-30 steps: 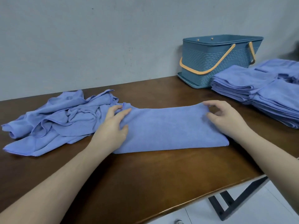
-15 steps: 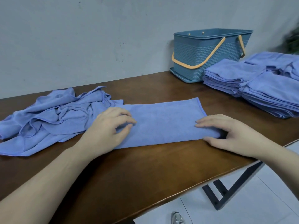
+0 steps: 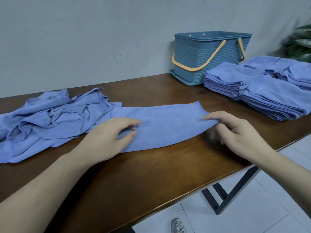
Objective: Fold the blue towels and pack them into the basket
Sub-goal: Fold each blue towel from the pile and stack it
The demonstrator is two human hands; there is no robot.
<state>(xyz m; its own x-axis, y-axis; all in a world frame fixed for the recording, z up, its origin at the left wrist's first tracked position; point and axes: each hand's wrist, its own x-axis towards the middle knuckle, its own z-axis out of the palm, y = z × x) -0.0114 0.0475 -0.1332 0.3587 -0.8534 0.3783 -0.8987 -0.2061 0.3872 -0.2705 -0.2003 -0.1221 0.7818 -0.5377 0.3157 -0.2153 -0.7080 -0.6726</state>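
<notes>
- The half-folded towel (image 3: 159,125), soft blue microfibre with stitched hems, lies mid-frame, long axis left to right.
- My right hand (image 3: 235,132) pinches its right end, lifting it; I judge that end folds leftward next.
- My left hand (image 3: 107,137) rests, fingers relaxed, on its left end.
- The woven plastic basket (image 3: 207,54) sits upper right, folded stacks (image 3: 252,84) beside it.
</notes>
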